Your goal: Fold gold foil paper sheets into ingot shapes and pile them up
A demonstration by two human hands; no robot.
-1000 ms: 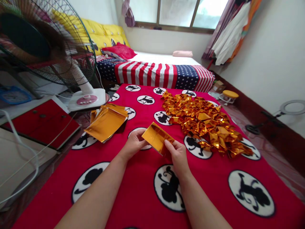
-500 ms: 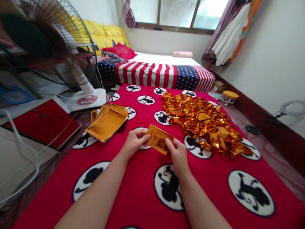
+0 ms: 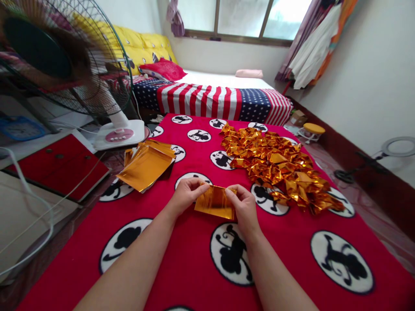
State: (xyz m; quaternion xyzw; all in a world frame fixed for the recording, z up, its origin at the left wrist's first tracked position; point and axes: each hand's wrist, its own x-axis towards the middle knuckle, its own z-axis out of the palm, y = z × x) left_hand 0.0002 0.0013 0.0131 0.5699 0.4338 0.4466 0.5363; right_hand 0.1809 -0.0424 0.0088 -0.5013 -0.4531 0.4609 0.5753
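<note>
A folded sheet of gold foil paper (image 3: 214, 204) is held between both hands above the red patterned cloth (image 3: 181, 268). My left hand (image 3: 187, 195) pinches its upper left corner with thumb and fingers. At the upper right corner my right hand (image 3: 242, 203) pinches it the same way. Flat gold foil sheets (image 3: 147, 166) lie in a loose stack to the left of my hands. On the right, folded gold foil pieces (image 3: 279, 162) are heaped in rows across the cloth.
An electric fan (image 3: 119, 134) stands at the left with its blades blurred. Beside it is a red panel (image 3: 58, 166) with a white cable over it. A bed with a striped, starred cover (image 3: 207, 101) lies beyond. A yellow stool (image 3: 314, 128) and ring light (image 3: 400, 147) are at the right.
The foil sheet has turned from slanting to nearly level and now hangs down from my fingertips. Both hands have shifted their pinch to its upper edge.
</note>
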